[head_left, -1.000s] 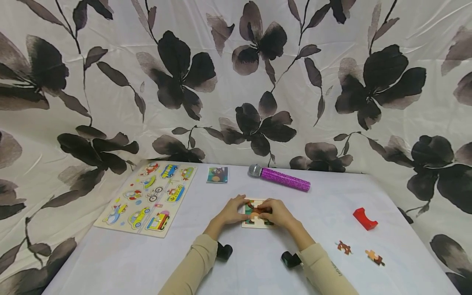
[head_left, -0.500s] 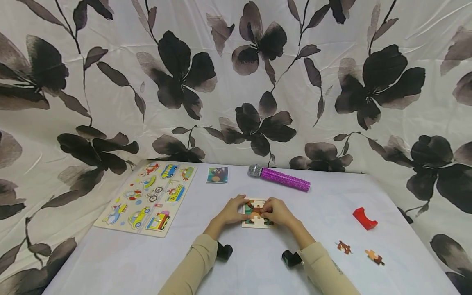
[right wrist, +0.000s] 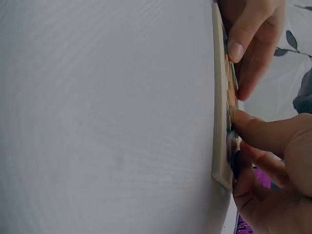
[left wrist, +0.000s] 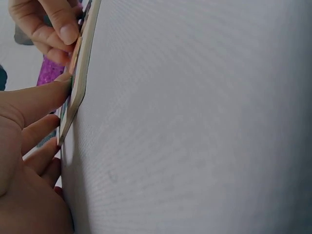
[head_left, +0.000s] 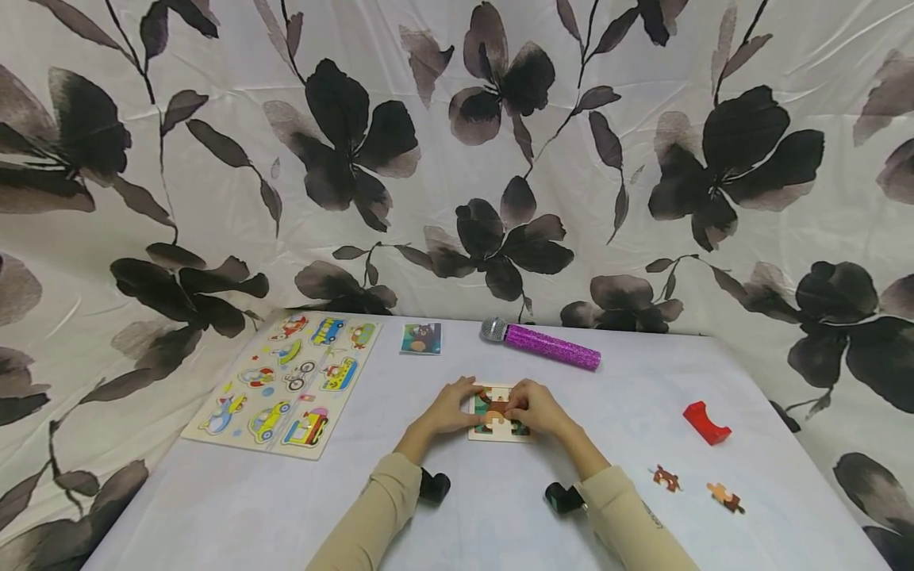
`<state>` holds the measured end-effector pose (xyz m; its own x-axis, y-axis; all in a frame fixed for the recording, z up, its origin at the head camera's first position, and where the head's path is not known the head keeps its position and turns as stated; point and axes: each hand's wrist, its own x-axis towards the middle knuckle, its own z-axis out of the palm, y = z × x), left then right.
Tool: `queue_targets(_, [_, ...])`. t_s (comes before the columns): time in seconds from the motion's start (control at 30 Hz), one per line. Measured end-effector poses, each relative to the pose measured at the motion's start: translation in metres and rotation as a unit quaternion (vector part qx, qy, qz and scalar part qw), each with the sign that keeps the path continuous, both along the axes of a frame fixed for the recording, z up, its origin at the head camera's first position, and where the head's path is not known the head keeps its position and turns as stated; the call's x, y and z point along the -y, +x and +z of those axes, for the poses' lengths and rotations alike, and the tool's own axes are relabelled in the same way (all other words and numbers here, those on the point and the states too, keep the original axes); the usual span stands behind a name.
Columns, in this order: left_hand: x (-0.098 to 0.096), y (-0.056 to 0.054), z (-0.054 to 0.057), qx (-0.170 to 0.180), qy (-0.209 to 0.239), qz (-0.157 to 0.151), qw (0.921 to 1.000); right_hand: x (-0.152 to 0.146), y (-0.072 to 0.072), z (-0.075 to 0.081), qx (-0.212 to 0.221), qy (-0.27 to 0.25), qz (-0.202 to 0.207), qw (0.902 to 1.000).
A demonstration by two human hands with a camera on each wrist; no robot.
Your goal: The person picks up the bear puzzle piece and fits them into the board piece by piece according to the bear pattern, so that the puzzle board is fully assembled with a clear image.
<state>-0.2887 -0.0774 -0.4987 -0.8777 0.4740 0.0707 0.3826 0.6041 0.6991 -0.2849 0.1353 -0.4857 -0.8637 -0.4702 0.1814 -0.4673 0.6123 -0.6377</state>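
Observation:
A small wooden jigsaw board (head_left: pixel 497 439) with a brown, orange and green picture lies mid-table, some pale slots showing. My left hand (head_left: pixel 450 408) holds its left side, thumb over the picture and fingers along the edge; the left wrist view shows this thumb (left wrist: pixel 44 100) on the board's top face. Over the right half, my right hand (head_left: pixel 540 411) pinches at a jigsaw piece, mostly hidden by the fingers. From the right wrist, a dark bit of it (right wrist: pixel 232 151) appears by the fingertips. Two loose jigsaw pieces, one brown (head_left: pixel 667 478), one orange and brown (head_left: pixel 726 498), lie to the right.
A large vehicle puzzle board (head_left: pixel 286 388) occupies the left. Behind the hands are a bear picture card (head_left: pixel 421 339) and a purple glitter microphone (head_left: pixel 550 346). A red curved block (head_left: pixel 707 423) sits at right. Flowered cloth (head_left: pixel 500 159) hangs behind the table.
My right fingers have drawn in slightly and curled more over the right half of the small board. The left hand stays where it was.

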Motion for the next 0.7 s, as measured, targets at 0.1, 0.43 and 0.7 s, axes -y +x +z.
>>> queue_targets(0.1, [0.0001, -0.0002, 0.0003, 0.000, -0.002, -0.002, 1.0000, 0.0013, 0.0008, 0.0001, -0.003, -0.005, -0.005, 1.0000])
queue_targets(0.43, [0.0002, 0.0012, 0.0008, 0.003, 0.004, -0.004, 1.0000, 0.0023, 0.0025, 0.0016, 0.015, -0.010, -0.012, 0.9998])
queue_targets(0.7, [-0.0001, 0.0002, -0.0002, 0.004, 0.005, -0.002, 1.0000, 0.0026, 0.0029, 0.0016, 0.009, 0.007, 0.004, 0.9999])
